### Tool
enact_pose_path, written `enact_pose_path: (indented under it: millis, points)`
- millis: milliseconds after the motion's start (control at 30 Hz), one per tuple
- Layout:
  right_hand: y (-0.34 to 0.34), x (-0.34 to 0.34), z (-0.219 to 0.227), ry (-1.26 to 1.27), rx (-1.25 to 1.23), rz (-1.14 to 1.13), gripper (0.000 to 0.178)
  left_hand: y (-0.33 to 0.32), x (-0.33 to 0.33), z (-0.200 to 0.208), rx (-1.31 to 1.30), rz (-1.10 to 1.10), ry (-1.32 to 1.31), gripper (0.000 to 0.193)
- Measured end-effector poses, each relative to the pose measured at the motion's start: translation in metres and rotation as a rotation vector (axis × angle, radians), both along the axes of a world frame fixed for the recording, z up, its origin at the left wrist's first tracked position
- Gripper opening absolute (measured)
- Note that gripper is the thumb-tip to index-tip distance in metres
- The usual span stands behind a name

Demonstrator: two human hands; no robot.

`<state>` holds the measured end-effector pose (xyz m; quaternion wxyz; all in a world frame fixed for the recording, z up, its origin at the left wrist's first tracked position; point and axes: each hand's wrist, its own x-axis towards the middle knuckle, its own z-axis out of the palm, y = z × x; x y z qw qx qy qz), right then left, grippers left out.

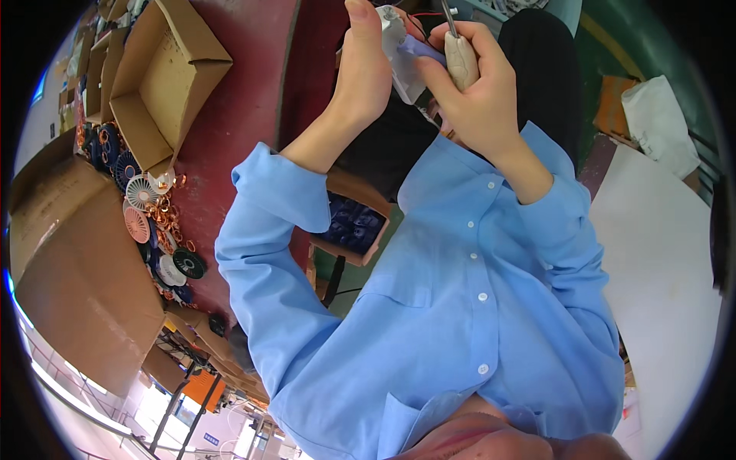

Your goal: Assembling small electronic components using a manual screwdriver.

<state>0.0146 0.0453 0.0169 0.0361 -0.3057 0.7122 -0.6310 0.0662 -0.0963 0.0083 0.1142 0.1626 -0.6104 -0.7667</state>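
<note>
My left hand (362, 73), at the top centre, is closed around a white plastic housing (400, 65). A lavender cylinder (422, 50) lies against the housing, and thin red and black wires show behind it. Just to the right, my right hand (491, 96) grips a hand tool (461, 63) with a pale, wrapped-looking handle. The tool's thin metal shaft points up, out of the picture; its tip is not visible, so its exact kind is unclear. My right fingers are close to the cylinder. My left fingertips are partly hidden behind the housing.
On the dark red table (238, 92) to the left stands an open cardboard box (165, 88). Round fan grilles (142, 192) and copper-coloured rings (165, 215) are piled beside it. A box of dark blue parts (354, 222) sits below my left arm. A white bag (659, 123) lies far right.
</note>
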Motion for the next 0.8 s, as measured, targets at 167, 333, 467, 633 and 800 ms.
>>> enact_pose_path:
  millis: [167, 333, 467, 633, 800]
  points:
    - [0.014, -0.002, 0.018, -0.533, -0.028, 0.135, 0.030, 0.003, -0.001, 0.000, 0.402, -0.018, -0.060, 0.053]
    - [0.026, -0.003, 0.023, -0.386, -0.034, 0.067, 0.032, 0.009, -0.001, 0.021, 0.106, -0.092, -0.152, 0.068]
    - [0.031, 0.003, 0.028, -0.351, -0.032, 0.062, 0.034, 0.009, 0.002, 0.025, -0.037, -0.185, -0.176, 0.066]
    - [0.044, 0.006, 0.031, -0.619, -0.049, 0.031, 0.031, 0.014, 0.001, 0.020, -0.058, -0.148, -0.256, 0.068]
    - [0.066, -0.008, 0.027, -0.888, -0.272, 0.143, 0.020, 0.009, -0.008, 0.041, 0.308, -0.199, -0.243, 0.080]
